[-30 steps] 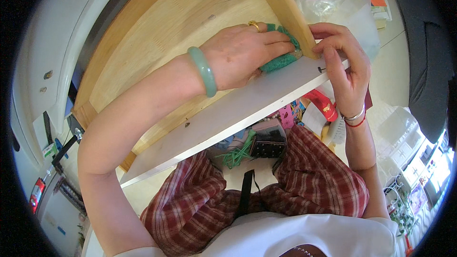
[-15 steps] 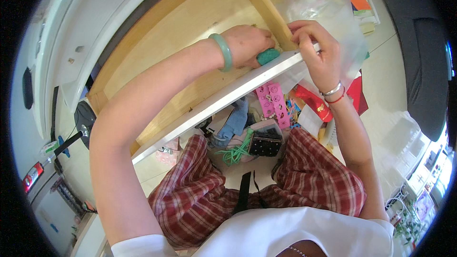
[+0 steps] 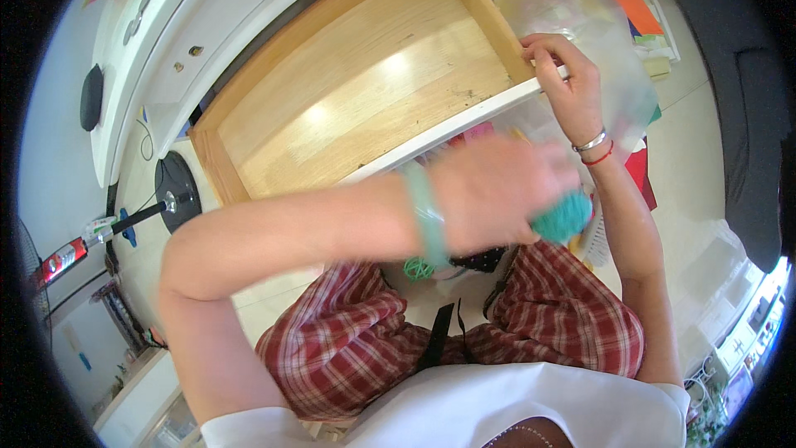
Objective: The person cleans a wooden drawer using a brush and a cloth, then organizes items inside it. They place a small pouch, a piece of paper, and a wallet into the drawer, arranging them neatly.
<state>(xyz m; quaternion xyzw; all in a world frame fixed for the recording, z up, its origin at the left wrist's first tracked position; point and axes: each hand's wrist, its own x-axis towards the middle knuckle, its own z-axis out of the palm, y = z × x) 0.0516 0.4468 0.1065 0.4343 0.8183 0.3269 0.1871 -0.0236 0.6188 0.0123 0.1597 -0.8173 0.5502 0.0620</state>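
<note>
The pulled-out wooden drawer (image 3: pixel 356 75) has a white front panel, and dark specks lie on its bottom near the front right corner. My left hand (image 3: pixel 502 187), smeared by motion, is closed on a bunched green cloth (image 3: pixel 562 217) outside the drawer, above my right knee. Its arm wears a pale green bangle and reaches across in front of the drawer. At the drawer's right front corner, the fingers of my right hand (image 3: pixel 568 83) curl over the edge and grip it.
A translucent plastic bag (image 3: pixel 618 75) lies right of the drawer, near an orange sheet (image 3: pixel 634 8) and papers. Small items lie between my knees, partly hidden by my left arm, including a black dotted pouch (image 3: pixel 481 260). A black round stand base (image 3: pixel 177 191) is at left.
My left hand has come out of the drawer's front right corner with the green cloth, moving toward me and to the right. My right hand still grips the corner.
</note>
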